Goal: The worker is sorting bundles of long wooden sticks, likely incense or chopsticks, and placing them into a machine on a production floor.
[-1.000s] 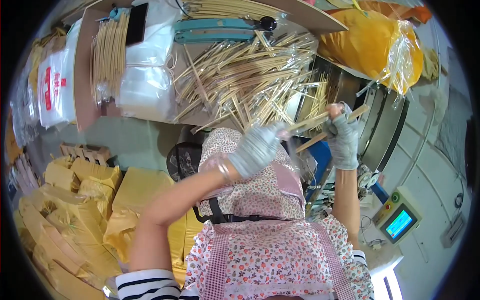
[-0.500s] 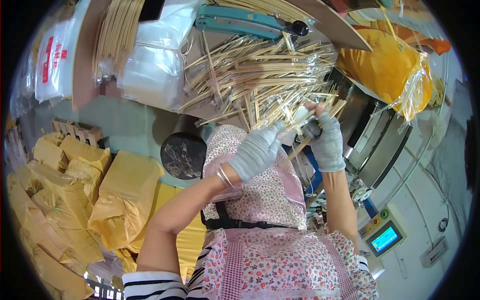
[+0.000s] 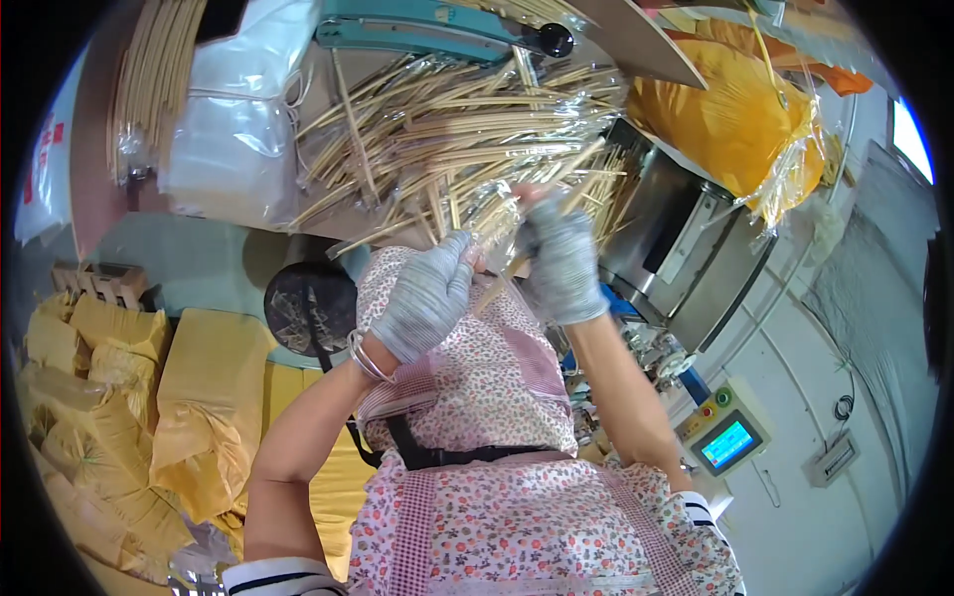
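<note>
Sticks (image 3: pixel 489 296) in the right hand (image 3: pixel 561 256), by a big pile (image 3: pixel 437 144).
The right hand curls closed around them; the left hand (image 3: pixel 427 296) is near, bent in — I can't tell what it holds. If the right hand goes loose, the sticks could slip and drop — maybe mixing into the pile. The hands are closer together than a second ago.

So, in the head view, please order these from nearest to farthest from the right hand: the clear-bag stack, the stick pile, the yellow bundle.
1. Stick pile: just ahead of the right hand, mostly leftward.
2. Yellow bundle: ahead, to its right.
3. Clear-bag stack: well to its left.
</note>
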`<state>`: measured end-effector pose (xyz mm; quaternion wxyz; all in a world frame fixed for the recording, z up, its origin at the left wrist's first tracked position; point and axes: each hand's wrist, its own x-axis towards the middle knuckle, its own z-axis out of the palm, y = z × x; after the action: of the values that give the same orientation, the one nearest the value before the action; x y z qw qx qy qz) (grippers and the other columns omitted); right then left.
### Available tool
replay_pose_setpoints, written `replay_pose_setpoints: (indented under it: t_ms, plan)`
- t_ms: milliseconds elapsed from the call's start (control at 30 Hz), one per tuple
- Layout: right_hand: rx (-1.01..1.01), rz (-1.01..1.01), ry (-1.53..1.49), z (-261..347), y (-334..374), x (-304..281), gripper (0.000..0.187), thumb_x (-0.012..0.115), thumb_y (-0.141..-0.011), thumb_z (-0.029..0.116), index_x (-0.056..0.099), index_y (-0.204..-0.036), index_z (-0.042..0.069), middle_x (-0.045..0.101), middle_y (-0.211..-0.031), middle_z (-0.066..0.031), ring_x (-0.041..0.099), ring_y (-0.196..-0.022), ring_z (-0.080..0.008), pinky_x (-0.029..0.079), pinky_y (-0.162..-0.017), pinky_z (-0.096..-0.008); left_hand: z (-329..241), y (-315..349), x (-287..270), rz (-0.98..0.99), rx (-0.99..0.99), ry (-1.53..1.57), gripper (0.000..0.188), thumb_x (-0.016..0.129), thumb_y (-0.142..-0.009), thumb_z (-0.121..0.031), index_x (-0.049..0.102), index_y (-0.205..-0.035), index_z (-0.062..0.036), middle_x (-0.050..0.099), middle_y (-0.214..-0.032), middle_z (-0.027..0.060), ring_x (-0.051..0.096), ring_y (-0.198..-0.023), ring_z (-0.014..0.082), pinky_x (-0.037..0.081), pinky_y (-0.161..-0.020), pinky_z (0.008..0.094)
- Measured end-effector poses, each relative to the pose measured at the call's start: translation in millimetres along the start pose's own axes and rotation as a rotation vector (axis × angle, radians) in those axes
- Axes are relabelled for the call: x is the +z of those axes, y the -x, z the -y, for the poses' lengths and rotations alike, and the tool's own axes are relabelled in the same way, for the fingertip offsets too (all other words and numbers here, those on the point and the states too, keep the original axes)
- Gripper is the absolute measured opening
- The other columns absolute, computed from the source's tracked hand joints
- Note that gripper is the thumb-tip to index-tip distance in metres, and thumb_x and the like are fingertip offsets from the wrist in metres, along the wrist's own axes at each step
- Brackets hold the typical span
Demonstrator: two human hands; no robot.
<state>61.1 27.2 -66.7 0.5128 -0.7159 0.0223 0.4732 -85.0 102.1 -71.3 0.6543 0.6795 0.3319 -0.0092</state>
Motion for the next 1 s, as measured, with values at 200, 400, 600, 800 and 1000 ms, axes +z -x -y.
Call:
replay_pose_setpoints:
  t_ms: [200, 400, 600, 800, 1000]
  plan:
    - [0.022, 0.054, -0.153, 10, -8, 6, 0.037, 0.061, -0.085, 0.022, 0.053, -0.116, 0.003, 0.044, -0.065, 0.0061, 0.037, -0.055, -0.0028, 0.028, -0.046, -0.0193, -9, -18, 4, 0.007, -0.109, 0.063, 0.022, 0.046, -0.092, -0.02, 0.053, -0.097, 0.0008, 0.062, -0.074, 0.013, 0.061, -0.068, 0.0301, 0.047, -0.062, 0.0368]
    - [0.114, 0.207, -0.192, 47, -39, -30, 0.031, 0.057, -0.086, 0.025, 0.059, -0.108, 0.002, 0.042, -0.065, 0.0065, 0.032, -0.053, -0.0041, 0.027, -0.049, -0.0188, 7, -18, -13, 0.411, -0.551, 1.159, 0.03, 0.05, -0.091, -0.031, 0.056, -0.096, -0.0018, 0.052, -0.069, -0.0041, 0.048, -0.058, 0.0088, 0.041, -0.053, 0.0229]
    - [0.102, 0.315, -0.211, 40, -46, -12, 0.023, 0.06, -0.085, 0.022, 0.06, -0.096, 0.001, 0.039, -0.064, 0.0054, 0.03, -0.051, -0.005, 0.026, -0.048, -0.0198, 12, -17, -9, 0.477, -0.54, 1.436, 0.031, 0.058, -0.084, -0.037, 0.052, -0.091, -0.0071, 0.035, -0.053, -0.0059, 0.031, -0.043, 0.0038, 0.026, -0.042, 0.0212]
    - [0.09, 0.125, -0.111, 39, -51, 9, 0.013, 0.06, -0.085, 0.017, 0.056, -0.085, 0.004, 0.058, -0.076, -0.0027, 0.034, -0.051, -0.0029, 0.029, -0.046, -0.0183, 10, -13, -16, 0.378, -0.676, 1.498, 0.027, 0.055, -0.086, -0.033, 0.05, -0.088, -0.0068, 0.034, -0.052, -0.0059, 0.028, -0.042, 0.0042, 0.023, -0.042, 0.0215]
    - [-0.119, -0.157, -0.339, 27, -89, -8, 0.014, 0.053, -0.09, 0.021, 0.055, -0.081, 0.009, 0.046, -0.063, 0.0051, 0.041, -0.052, -0.0036, 0.034, -0.047, -0.0198, 39, 18, -44, 0.28, -0.667, 0.986, 0.024, 0.053, -0.086, -0.031, 0.048, -0.08, -0.0088, 0.033, -0.054, -0.0067, 0.03, -0.043, 0.005, 0.026, -0.04, 0.021]
